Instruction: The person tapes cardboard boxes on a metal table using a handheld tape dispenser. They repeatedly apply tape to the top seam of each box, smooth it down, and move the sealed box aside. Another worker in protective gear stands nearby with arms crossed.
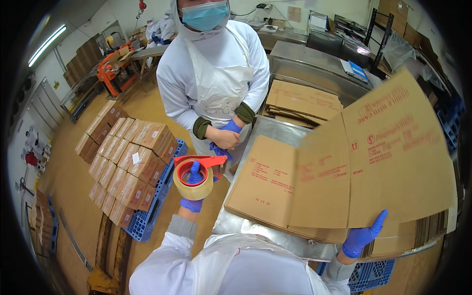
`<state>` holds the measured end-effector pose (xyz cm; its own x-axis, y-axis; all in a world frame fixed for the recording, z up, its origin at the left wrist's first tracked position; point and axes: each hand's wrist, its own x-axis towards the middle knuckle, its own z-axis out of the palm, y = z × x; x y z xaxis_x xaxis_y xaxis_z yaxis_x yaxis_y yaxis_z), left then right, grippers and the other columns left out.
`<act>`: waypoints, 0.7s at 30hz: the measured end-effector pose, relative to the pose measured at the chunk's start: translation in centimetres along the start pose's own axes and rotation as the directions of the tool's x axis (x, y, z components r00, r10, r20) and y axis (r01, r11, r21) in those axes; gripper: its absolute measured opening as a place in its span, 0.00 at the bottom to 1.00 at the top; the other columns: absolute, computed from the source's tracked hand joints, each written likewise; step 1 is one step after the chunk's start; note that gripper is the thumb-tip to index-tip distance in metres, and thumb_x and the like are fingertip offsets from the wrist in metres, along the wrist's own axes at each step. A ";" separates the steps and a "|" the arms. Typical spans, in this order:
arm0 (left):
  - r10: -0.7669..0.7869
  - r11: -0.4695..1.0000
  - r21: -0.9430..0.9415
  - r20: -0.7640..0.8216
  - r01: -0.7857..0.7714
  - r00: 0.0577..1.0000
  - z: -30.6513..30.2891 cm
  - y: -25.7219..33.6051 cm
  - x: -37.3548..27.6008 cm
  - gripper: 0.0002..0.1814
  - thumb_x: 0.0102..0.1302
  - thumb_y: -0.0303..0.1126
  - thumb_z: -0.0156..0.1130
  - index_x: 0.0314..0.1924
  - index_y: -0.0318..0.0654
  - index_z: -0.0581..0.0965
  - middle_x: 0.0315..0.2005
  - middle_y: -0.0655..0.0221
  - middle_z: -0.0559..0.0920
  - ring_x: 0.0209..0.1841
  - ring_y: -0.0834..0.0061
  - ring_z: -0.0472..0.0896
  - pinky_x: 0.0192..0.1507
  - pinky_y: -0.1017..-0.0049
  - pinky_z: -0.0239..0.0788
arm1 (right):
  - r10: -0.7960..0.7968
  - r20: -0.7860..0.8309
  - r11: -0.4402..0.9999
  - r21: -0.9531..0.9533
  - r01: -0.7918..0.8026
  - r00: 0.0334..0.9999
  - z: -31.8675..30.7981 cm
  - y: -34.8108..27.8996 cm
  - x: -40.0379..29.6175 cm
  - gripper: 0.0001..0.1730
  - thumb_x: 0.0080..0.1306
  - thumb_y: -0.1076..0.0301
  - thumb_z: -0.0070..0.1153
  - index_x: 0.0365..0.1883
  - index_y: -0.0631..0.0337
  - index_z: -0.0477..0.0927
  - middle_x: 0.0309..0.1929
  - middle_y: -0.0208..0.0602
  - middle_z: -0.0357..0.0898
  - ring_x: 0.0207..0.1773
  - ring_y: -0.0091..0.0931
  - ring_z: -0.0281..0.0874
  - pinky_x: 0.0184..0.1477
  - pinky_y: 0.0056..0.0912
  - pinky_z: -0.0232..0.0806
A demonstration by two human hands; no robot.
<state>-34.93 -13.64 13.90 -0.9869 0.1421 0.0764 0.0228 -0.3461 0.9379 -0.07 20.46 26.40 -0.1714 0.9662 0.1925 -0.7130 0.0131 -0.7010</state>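
My left hand [194,174], in a blue glove, grips a red tape dispenser [206,159] with a roll of clear packing tape [193,190]. The thumb shows through the red hub. On the right, my gloved right hand [363,236] holds the lower edge of a partly unfolded cardboard carton [398,166], its thumb on the printed face. That carton is raised at a slant and blurred along its far edges. Beneath it lies a stack of flat cartons [258,177] on a metal table [239,225]. Red print marks the cardboard.
A co-worker [217,73] stands across from me, hands crossed by the table. Sealed boxes [129,162] are stacked on a blue plastic pallet [147,221] at left, near a yellow pallet jack [107,273]. More flat cartons [302,99] lie behind the table.
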 end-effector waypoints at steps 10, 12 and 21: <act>-0.347 0.837 -0.315 0.329 0.448 0.878 4.3 -0.2 -1.8 0.21 0.67 0.36 0.68 0.55 0.34 0.77 0.48 0.68 0.83 0.48 0.75 0.82 0.50 0.74 0.77 | 0.980 0.197 0.168 -0.786 -0.595 0.016 -8.5 6.2 -5.0 0.23 0.79 0.56 0.45 0.56 0.68 0.80 0.49 0.42 0.86 0.52 0.29 0.83 0.62 0.32 0.69; -0.330 0.882 -0.188 0.405 0.431 0.852 6.2 -1.4 -1.4 0.21 0.67 0.36 0.69 0.56 0.34 0.77 0.49 0.68 0.83 0.49 0.75 0.82 0.51 0.73 0.77 | 0.895 0.426 0.443 -0.803 -0.398 0.136 -5.7 8.4 -4.0 0.21 0.78 0.60 0.47 0.56 0.69 0.80 0.51 0.42 0.85 0.53 0.29 0.83 0.60 0.32 0.70; 0.063 0.940 0.119 0.862 -0.321 0.503 21.4 -7.4 5.6 0.19 0.66 0.31 0.67 0.56 0.35 0.79 0.52 0.63 0.83 0.51 0.73 0.82 0.54 0.73 0.75 | 0.507 0.540 -0.174 -0.700 0.693 0.672 -1.3 25.6 -0.5 0.42 0.71 0.55 0.50 0.79 0.55 0.50 0.82 0.38 0.43 0.84 0.42 0.35 0.75 0.65 0.42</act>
<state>-37.20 9.57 14.59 -0.3578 0.8488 0.3892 0.3569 -0.2608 0.8970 -17.31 20.69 7.47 -0.8436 0.5172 0.1444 0.4811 0.8474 -0.2249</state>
